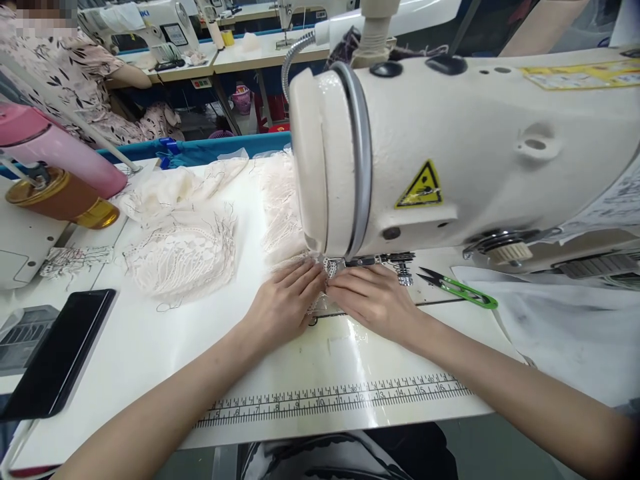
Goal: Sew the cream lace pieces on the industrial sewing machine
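Pale pink lace fabric [281,220] lies under the head of a white sewing machine [425,153]. My left hand [287,300] is on the near edge of this lace, its fingers pressed together over it just left of the needle area. Close by on the right, my right hand [375,300] has its fingers bent and pinching the lace edge beside the presser foot. The two hands' fingertips almost meet. Needle and thumbs are mostly hidden behind the machine head and the fingers.
Left of the hands lies more lace [183,257] with loose threads. A black phone [60,353], an amber cup [63,197] and a pink bottle [60,147] are farther left. Green-handled thread snips [460,288] and white cloth [560,333] lie right. A person [65,73] sits beyond.
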{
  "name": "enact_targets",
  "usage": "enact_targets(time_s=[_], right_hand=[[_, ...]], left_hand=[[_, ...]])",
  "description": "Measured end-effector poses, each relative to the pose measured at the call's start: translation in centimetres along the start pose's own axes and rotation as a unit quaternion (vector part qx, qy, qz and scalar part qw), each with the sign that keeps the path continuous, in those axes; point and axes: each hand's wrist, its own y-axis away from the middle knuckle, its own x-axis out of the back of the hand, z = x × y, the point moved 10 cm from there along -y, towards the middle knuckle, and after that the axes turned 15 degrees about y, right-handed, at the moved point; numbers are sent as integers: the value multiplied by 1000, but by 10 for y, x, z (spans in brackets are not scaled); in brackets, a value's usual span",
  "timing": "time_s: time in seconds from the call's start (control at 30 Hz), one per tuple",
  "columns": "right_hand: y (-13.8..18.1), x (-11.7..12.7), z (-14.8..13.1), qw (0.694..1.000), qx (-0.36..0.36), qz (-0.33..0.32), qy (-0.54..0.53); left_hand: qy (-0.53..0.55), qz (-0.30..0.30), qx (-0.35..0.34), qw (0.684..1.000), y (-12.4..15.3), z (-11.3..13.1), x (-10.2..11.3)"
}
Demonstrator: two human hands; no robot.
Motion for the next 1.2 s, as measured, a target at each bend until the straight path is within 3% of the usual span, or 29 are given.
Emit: enact_targets(time_s=[1.2], right_hand=[[11,-14,17,999,-20,-47,-1]], left_hand=[[-52,3,42,998,-8,4,-5]])
